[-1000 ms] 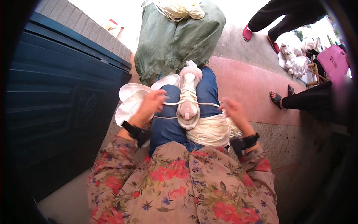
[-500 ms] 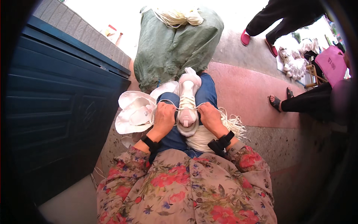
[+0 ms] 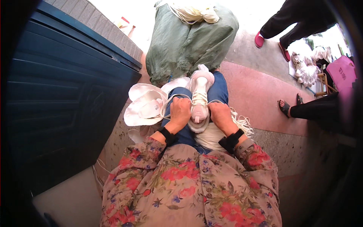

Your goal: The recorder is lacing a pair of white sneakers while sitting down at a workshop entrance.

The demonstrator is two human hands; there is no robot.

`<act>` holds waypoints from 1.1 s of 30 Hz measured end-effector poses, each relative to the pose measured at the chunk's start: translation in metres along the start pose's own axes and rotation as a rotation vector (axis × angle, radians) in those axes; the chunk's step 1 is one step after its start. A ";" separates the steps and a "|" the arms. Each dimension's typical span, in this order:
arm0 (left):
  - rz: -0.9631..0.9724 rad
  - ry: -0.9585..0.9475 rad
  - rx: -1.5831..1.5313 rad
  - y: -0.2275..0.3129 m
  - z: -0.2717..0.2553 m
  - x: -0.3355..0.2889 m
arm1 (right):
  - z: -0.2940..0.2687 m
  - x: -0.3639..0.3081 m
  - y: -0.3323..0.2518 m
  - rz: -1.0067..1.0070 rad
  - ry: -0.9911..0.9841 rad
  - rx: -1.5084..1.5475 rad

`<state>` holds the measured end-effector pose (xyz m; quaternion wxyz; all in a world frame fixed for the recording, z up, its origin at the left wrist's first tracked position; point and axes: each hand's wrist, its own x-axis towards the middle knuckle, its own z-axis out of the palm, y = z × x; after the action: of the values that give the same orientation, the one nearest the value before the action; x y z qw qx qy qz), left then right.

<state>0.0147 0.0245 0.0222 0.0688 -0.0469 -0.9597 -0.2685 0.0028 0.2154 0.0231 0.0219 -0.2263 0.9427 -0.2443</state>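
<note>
A white and pale pink sneaker [image 3: 200, 85] lies along my thighs, its heel toward me and its toe pointing away. White laces cross its front in rows. On its left side my left hand [image 3: 180, 112] is closed on one end of the shoelace [image 3: 166, 105], which loops out past the knuckles. My right hand [image 3: 221, 116], also closed, grips the other end just right of the shoe. The lace runs from the shoe's collar to both fists. Fingertips are mostly hidden beneath the hands. A thick bundle of white laces [image 3: 207, 137] rests on my lap under the right wrist.
More pale shoe parts [image 3: 141, 113] sit left of my knees. Beyond them stands a bulging green sack [image 3: 181, 49] topped with a lace bundle [image 3: 206, 16]. A dark blue door [image 3: 68, 98] flanks the left. Two people's legs, white shoes [image 3: 307, 72] and a pink bag [image 3: 342, 72] are at right.
The whole view has shifted, so things appear farther right and slightly higher. My hands have come a little closer to the shoe, still holding the lace ends.
</note>
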 end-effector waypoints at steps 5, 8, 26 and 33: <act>0.033 -0.056 -0.080 -0.004 -0.003 0.009 | 0.001 -0.002 -0.004 0.214 -0.013 0.085; -0.051 -0.132 -0.123 -0.003 -0.005 0.012 | 0.000 -0.003 -0.004 0.244 0.046 0.109; 0.122 -0.067 0.175 0.015 -0.028 0.000 | 0.008 -0.010 -0.003 0.231 0.015 0.080; -0.078 -0.127 -0.067 0.000 -0.008 -0.006 | 0.016 -0.014 0.012 0.168 0.051 0.287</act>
<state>0.0215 0.0203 0.0280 -0.0043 -0.0288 -0.9537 -0.2992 0.0130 0.2236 0.0026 0.0506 -0.1352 0.9138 -0.3796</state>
